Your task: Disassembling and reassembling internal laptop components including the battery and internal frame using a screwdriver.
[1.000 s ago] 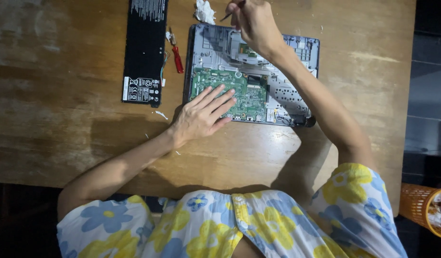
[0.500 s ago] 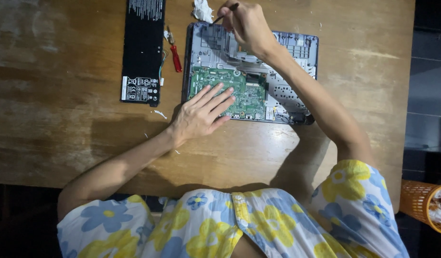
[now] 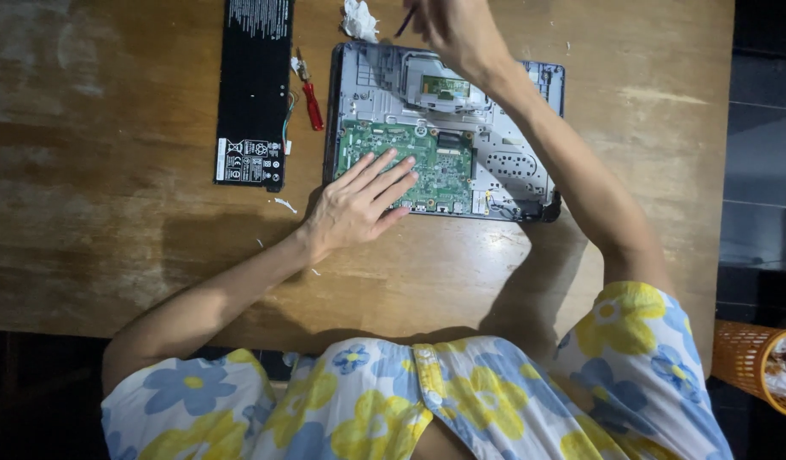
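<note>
Right hand (image 3: 448,30) has drifted a little further up and left past the far edge of the opened grey laptop base (image 3: 512,158) compared with a second ago; left hand (image 3: 359,204) has not shifted. Right hand is closed around a thin dark rod-like tool (image 3: 405,22), only its lower end visible, tip type cannot be told. Left hand lies open and flat, fingers spread, palm on the chassis's near-left corner, fingertips resting on the green circuit board (image 3: 435,162) inside it.

Laptop base sits bottom-up on the worn wooden table (image 3: 112,170), cover off, metal frame and a small lighter module exposed above the board. Well left of it lies a long flat black battery pack (image 3: 252,89) with short wires at its side. Between the two, a small red-handled screwdriver (image 3: 310,102). A crumpled white tissue (image 3: 359,19) sits at the chassis's far-left corner. An orange mesh bin (image 3: 755,362) stands off the table at the right.

Handling judgement: chassis looks rigid plastic, fairly light, likely to slide on the wood unless pinned. Board is stiff but fragile, best held by its edges, not by components or connectors. Chassis is best gripped by its outer rim.
</note>
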